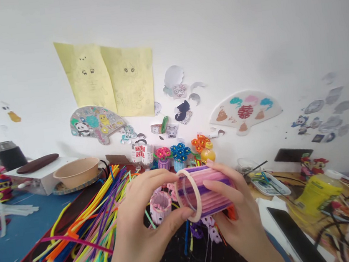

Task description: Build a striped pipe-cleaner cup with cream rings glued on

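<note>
Both hands hold a clear cup (205, 190) wrapped in pink and purple pipe cleaners, tipped on its side with its mouth towards the left. A cream pipe cleaner (198, 208) rings the rim. My left hand (140, 219) is closed at that rim, thumb below and fingers above. Around the cup's body my right hand (239, 203) is wrapped, fingers on top and thumb side below. Behind my left hand stands a small pink pipe-cleaner pot (160, 206). Purple pipe-cleaner flowers (211, 230) lie beneath the cup, partly hidden.
Many loose pipe cleaners (88, 229) spread over the left of the table. A beige bowl (76, 171) and a black flask (10, 154) stand behind them. Small pots of pipe-cleaner flowers (180, 155) line the wall. A phone (295, 235) and a yellow bottle (318, 192) are at right.
</note>
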{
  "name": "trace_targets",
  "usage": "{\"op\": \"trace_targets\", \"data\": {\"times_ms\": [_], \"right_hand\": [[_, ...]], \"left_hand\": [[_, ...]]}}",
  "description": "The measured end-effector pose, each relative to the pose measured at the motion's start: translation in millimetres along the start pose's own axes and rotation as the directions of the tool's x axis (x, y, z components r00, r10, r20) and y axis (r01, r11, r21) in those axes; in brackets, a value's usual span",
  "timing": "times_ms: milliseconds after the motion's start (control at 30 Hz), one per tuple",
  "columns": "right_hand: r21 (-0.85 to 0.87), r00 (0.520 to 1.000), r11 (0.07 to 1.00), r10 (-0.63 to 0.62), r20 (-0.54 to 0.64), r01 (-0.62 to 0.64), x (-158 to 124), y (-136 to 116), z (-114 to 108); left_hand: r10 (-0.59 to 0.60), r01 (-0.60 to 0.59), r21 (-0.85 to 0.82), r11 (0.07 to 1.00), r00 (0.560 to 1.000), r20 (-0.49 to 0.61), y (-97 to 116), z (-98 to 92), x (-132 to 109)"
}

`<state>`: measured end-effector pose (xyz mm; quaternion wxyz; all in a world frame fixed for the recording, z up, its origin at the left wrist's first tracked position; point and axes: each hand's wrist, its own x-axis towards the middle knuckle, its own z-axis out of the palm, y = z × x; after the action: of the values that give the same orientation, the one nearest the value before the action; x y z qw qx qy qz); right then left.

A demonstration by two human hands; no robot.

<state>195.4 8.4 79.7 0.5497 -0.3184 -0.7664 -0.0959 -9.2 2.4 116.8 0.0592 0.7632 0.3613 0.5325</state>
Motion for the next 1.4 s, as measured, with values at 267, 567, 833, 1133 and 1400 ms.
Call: {"op": "trace_targets", "data": {"times_ms": [267, 567, 833, 1133, 1400], "right_hand": [[-0.016, 1.000, 1.000, 0.001, 0.005, -0.001, -1, -2, 1], [0.043, 1.000, 0.999, 0.022, -0.008, -0.022, -2, 1, 1], [0.402, 0.886, 0.796, 0.452, 0.105, -0.453, -9, 2, 13], [0.752, 0.746, 0.354, 0.611, 0.264, -0.556, -12, 4, 29], [0.576, 0.662, 0.448, 0.714, 0.231, -0.684, -30, -2, 44]], "left_hand": [[-0.128, 0.123, -0.111, 0.986, 0.991, -0.039, -2, 2.8, -1], [-0.155, 0.153, -0.040, 0.987, 0.987, -0.044, -5, 2.0, 2], [-0.176, 0.178, 0.006, 0.984, 0.976, -0.130, -9, -0.2, -1], [-0.268, 0.267, -0.039, 0.963, 0.963, -0.016, -14, 8.6, -2], [-0.219, 0.236, -0.112, 0.965, 0.965, 0.147, -7, 39.9, -1]]}}
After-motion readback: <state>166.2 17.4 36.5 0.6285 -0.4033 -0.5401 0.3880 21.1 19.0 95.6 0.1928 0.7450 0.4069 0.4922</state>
